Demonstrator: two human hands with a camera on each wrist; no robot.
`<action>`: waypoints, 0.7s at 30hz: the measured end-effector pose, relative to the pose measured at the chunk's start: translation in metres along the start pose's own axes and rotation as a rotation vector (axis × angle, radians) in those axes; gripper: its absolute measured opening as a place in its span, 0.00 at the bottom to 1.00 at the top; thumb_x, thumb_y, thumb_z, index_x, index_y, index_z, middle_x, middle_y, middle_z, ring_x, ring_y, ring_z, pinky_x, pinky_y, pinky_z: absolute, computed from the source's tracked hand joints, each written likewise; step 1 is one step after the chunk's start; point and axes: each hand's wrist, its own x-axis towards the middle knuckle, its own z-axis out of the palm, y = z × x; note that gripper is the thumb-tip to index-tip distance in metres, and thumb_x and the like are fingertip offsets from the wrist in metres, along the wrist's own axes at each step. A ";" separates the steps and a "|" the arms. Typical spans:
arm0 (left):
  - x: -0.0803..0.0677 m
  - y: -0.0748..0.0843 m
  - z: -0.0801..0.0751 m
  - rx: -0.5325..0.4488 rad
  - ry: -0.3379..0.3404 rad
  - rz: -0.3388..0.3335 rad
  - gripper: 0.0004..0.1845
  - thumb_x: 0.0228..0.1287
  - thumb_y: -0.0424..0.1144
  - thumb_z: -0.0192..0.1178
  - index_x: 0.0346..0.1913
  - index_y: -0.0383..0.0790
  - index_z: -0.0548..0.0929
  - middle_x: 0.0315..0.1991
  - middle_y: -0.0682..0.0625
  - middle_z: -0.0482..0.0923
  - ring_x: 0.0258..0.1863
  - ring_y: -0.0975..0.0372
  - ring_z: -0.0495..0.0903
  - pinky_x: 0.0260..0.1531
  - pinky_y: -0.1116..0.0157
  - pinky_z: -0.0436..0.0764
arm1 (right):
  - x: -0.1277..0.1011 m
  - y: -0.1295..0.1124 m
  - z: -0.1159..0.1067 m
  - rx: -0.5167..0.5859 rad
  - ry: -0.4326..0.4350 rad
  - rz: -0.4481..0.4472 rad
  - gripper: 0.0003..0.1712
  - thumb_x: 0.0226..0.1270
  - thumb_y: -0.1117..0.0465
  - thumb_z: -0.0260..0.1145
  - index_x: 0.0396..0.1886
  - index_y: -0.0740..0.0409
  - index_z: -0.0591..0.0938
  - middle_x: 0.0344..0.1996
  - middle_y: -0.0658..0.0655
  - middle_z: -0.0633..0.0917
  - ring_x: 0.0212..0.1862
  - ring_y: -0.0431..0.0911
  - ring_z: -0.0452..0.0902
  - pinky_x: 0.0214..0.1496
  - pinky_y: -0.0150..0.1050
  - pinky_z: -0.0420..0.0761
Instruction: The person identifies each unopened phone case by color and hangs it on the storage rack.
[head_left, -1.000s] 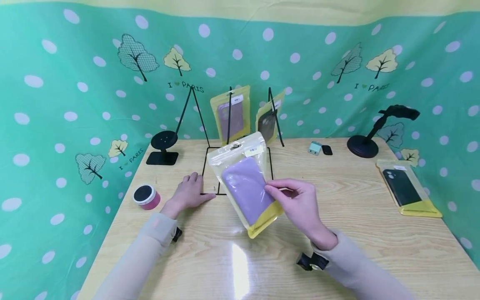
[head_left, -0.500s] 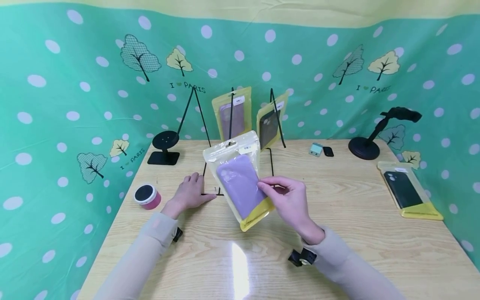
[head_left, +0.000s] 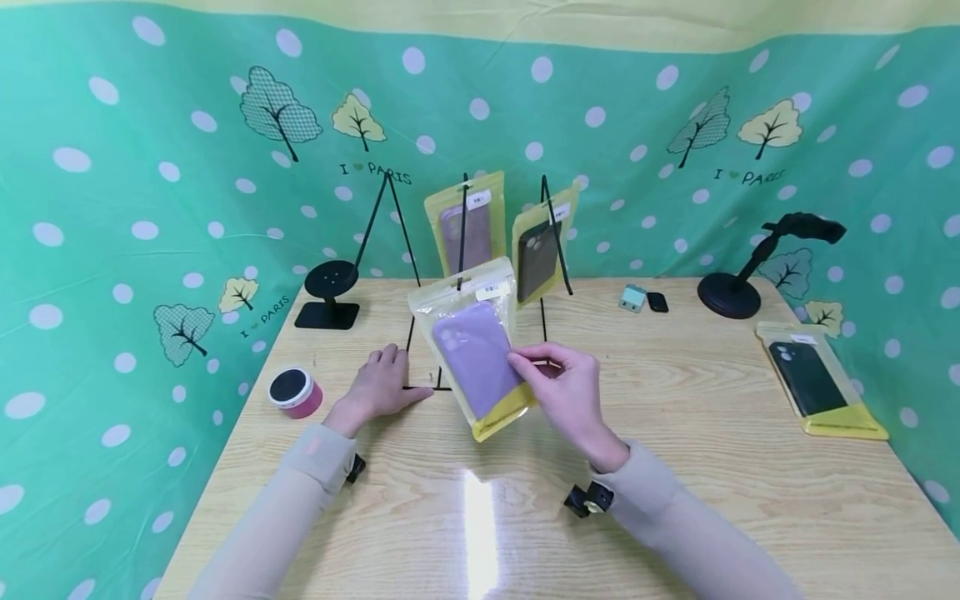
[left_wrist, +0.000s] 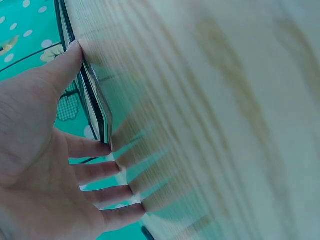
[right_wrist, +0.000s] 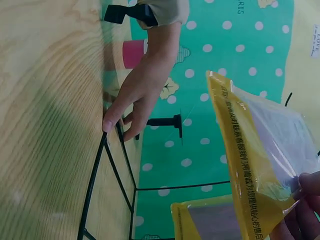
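Observation:
In the head view, my right hand [head_left: 566, 392] pinches the right edge of a clear zip bag holding a purple phone case [head_left: 480, 354]. The bag, yellow at its bottom, is held up tilted, its hang hole overlapping a rod tip of the black wire display rack [head_left: 441, 388]. My left hand [head_left: 378, 385] rests at the rack's front left base corner, thumb along the wire and fingers extended to the table. A bagged lilac phone case [head_left: 467, 233] and a bagged dark one [head_left: 538, 258] hang on the rack. In the right wrist view, the held bag [right_wrist: 240, 165] shows its yellow bottom edge.
Left on the wooden table are a pink jar with a dark lid [head_left: 296, 393] and a black stand with a round plate [head_left: 328, 292]. Behind to the right stand a small light-blue block [head_left: 632, 297] and a black stand [head_left: 729, 293]. Another bagged phone case [head_left: 808, 379] lies far right.
My right hand has moved the bagged purple phone case left and away from me, up toward the rack's rod. The bagged dark case has swung to face forward more. My left hand stays put.

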 end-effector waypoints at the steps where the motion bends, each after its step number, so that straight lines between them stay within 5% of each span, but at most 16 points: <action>1: 0.000 0.000 0.000 -0.001 -0.002 -0.001 0.42 0.56 0.67 0.60 0.52 0.27 0.71 0.55 0.33 0.66 0.48 0.40 0.67 0.45 0.43 0.70 | 0.002 0.006 0.001 -0.010 0.007 0.004 0.04 0.55 0.71 0.72 0.31 0.68 0.86 0.28 0.61 0.86 0.29 0.54 0.84 0.32 0.39 0.82; 6: -0.001 0.002 -0.003 -0.018 -0.008 -0.006 0.42 0.56 0.66 0.60 0.54 0.26 0.71 0.57 0.31 0.65 0.51 0.38 0.66 0.47 0.42 0.69 | 0.012 0.032 0.010 -0.070 0.034 -0.008 0.04 0.56 0.64 0.74 0.30 0.61 0.87 0.27 0.55 0.86 0.29 0.47 0.84 0.30 0.36 0.81; 21: -0.001 -0.001 -0.002 -0.035 0.000 0.001 0.40 0.56 0.66 0.61 0.50 0.28 0.72 0.55 0.32 0.66 0.49 0.39 0.67 0.46 0.43 0.70 | 0.039 0.050 0.037 -0.124 0.104 -0.046 0.04 0.55 0.65 0.73 0.28 0.62 0.87 0.26 0.55 0.86 0.27 0.46 0.83 0.28 0.35 0.81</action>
